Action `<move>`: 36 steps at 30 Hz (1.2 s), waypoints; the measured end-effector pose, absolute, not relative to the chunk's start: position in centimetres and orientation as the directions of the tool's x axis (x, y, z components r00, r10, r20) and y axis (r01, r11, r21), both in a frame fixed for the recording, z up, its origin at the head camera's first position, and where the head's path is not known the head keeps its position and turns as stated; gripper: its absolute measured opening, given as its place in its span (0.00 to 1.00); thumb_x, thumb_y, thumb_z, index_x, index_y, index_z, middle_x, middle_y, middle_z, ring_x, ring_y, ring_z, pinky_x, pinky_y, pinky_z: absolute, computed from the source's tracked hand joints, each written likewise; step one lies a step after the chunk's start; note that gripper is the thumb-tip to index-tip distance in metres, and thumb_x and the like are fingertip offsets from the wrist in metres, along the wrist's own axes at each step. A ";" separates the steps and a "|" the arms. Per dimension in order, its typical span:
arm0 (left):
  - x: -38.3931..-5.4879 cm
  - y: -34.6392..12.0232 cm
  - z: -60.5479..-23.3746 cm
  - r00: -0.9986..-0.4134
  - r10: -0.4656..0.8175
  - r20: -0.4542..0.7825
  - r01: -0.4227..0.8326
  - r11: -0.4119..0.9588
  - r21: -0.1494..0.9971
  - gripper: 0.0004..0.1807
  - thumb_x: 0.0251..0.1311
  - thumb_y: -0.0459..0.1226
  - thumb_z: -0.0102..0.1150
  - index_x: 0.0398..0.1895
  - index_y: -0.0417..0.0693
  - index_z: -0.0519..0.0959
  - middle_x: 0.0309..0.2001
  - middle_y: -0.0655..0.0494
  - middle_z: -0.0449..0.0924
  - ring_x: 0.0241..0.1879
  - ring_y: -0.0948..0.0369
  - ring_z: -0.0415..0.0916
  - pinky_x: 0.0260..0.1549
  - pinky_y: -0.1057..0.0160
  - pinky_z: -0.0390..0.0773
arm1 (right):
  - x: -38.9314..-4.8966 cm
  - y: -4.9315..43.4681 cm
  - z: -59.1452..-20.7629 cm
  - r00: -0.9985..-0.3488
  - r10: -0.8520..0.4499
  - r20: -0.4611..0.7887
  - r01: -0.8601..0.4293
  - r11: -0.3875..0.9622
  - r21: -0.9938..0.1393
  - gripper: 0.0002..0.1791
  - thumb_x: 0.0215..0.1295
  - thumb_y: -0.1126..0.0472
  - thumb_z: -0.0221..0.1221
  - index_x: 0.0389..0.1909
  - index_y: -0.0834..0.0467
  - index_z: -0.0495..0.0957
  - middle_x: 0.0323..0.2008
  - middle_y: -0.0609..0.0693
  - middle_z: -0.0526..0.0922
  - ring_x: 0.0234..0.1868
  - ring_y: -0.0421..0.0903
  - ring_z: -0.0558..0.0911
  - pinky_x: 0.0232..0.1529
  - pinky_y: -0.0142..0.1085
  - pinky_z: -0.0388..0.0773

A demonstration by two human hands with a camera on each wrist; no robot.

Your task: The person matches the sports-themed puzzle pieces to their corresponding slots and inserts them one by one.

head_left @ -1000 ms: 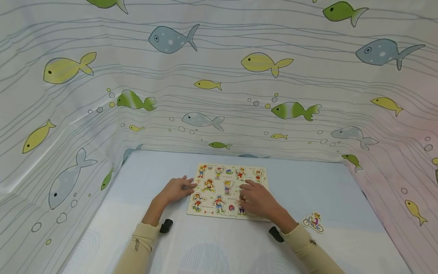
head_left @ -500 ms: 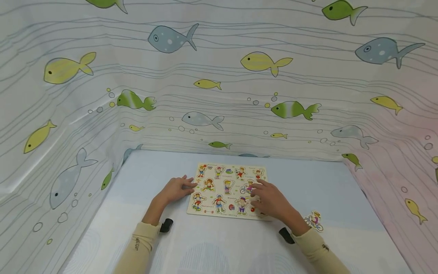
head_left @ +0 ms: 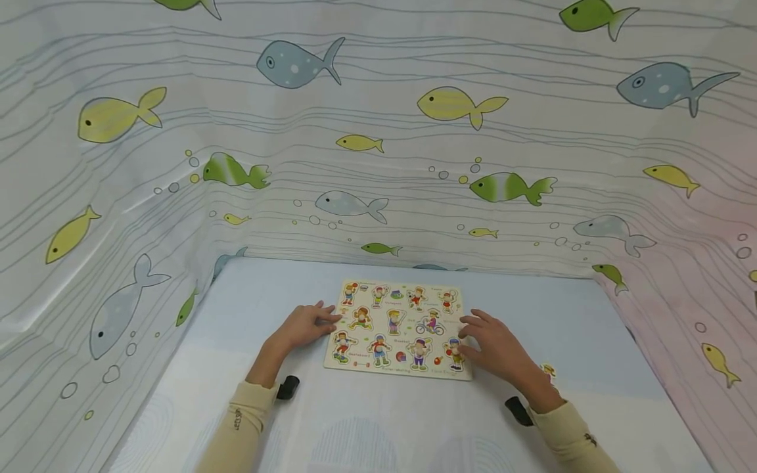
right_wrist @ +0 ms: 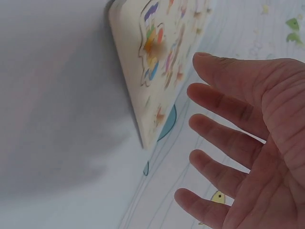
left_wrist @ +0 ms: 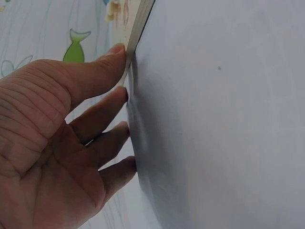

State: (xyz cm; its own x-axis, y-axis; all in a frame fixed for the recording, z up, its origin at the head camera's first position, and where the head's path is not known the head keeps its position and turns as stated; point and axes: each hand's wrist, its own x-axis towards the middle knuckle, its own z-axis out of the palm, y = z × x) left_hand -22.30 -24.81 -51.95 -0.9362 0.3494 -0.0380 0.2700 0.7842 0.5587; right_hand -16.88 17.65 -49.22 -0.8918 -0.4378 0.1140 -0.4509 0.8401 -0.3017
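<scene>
A pale puzzle board (head_left: 376, 323) with several sports figures lies on the table in the head view. My left hand (head_left: 304, 326) rests at its left edge. In the left wrist view the thumb (left_wrist: 107, 67) touches the board's edge, while the other fingers reach down to the tabletop. My right hand (head_left: 495, 347) hovers beside the board's right edge with fingers spread and nothing in it; the right wrist view shows a gap between it and the board. A loose cyclist piece (head_left: 548, 372) lies on the table, mostly hidden behind the right forearm. A cyclist (head_left: 430, 324) also shows on the board.
The table (head_left: 378, 420) has a pale blue and white cover. Fish-patterned sheeting (head_left: 414, 164) rises at the back and both sides. Black devices (head_left: 288, 387) sit at both wrists.
My right hand has moved off the board to the right, uncovering the figures on its right side. The right forearm now covers most of the loose cyclist piece. My left hand stays put.
</scene>
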 end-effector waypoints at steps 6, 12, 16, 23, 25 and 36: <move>-22.3 -24.8 -52.0 -0.933 0.358 -0.023 0.285 0.779 0.559 0.17 0.61 0.39 0.67 0.52 0.47 0.84 0.62 0.48 0.75 0.69 0.42 0.60 0.66 0.38 0.56 | -16.9 18.7 -49.5 -0.894 -0.430 0.128 -0.448 0.848 -0.281 0.10 0.58 0.56 0.71 0.38 0.54 0.85 0.58 0.56 0.79 0.68 0.61 0.66 0.64 0.61 0.64; -22.2 -24.7 -51.9 -0.929 0.368 -0.021 0.298 0.782 0.547 0.17 0.61 0.39 0.66 0.53 0.47 0.84 0.62 0.46 0.74 0.69 0.41 0.60 0.66 0.38 0.57 | -16.6 19.9 -49.5 -0.912 -0.393 0.119 -0.410 0.870 -0.274 0.10 0.56 0.57 0.71 0.37 0.55 0.85 0.58 0.57 0.79 0.68 0.62 0.66 0.64 0.61 0.64; -22.3 -24.7 -51.9 -0.934 0.355 -0.031 0.280 0.784 0.554 0.17 0.61 0.39 0.67 0.53 0.47 0.84 0.63 0.47 0.74 0.69 0.42 0.60 0.67 0.38 0.56 | -16.5 20.7 -49.4 -0.922 -0.368 0.121 -0.387 0.878 -0.281 0.09 0.56 0.58 0.72 0.37 0.55 0.85 0.58 0.57 0.80 0.68 0.63 0.66 0.63 0.61 0.64; -22.3 -24.7 -51.9 -0.929 0.367 -0.042 0.286 0.786 0.548 0.17 0.61 0.40 0.66 0.53 0.48 0.84 0.63 0.47 0.74 0.70 0.42 0.59 0.67 0.38 0.56 | -16.1 22.3 -49.2 -0.936 -0.332 0.114 -0.351 0.893 -0.282 0.09 0.55 0.58 0.72 0.36 0.55 0.85 0.57 0.59 0.79 0.67 0.64 0.66 0.62 0.62 0.64; -22.3 -24.8 -52.0 -0.933 0.357 -0.047 0.274 0.789 0.549 0.17 0.61 0.40 0.66 0.53 0.48 0.84 0.63 0.48 0.74 0.70 0.43 0.59 0.67 0.39 0.55 | -16.1 22.7 -49.2 -0.937 -0.328 0.122 -0.349 0.894 -0.279 0.09 0.55 0.59 0.72 0.35 0.55 0.85 0.57 0.60 0.79 0.66 0.65 0.67 0.62 0.62 0.65; -22.3 -24.8 -52.0 -0.935 0.353 -0.037 0.274 0.785 0.556 0.17 0.61 0.39 0.67 0.53 0.48 0.84 0.63 0.48 0.74 0.70 0.43 0.59 0.67 0.39 0.55 | -15.8 24.3 -49.5 -0.953 -0.283 0.104 -0.302 0.906 -0.296 0.10 0.55 0.59 0.72 0.36 0.57 0.85 0.57 0.62 0.79 0.67 0.66 0.65 0.63 0.63 0.63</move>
State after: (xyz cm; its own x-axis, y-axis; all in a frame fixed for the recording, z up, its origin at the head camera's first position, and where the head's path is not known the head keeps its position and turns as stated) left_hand -22.28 -24.75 -51.95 -0.9349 0.3530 -0.0368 0.2743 0.7845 0.5561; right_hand -15.80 24.33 -49.49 -0.9534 -0.2833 0.1039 -0.3015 0.9063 -0.2960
